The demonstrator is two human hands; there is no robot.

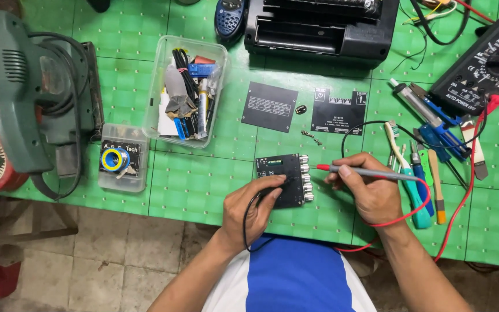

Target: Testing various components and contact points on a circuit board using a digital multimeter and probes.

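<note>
left hand (253,206) – pinching black probe on circuit board (281,179) | right hand (370,188) – pinching red probe (365,172)

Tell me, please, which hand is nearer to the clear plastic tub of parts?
Left. The left hand lies below and right of the tub, on the small black circuit board; the right hand is farther right.

Bright, even overhead light, soft shadows, sharp focus throughout.
</note>
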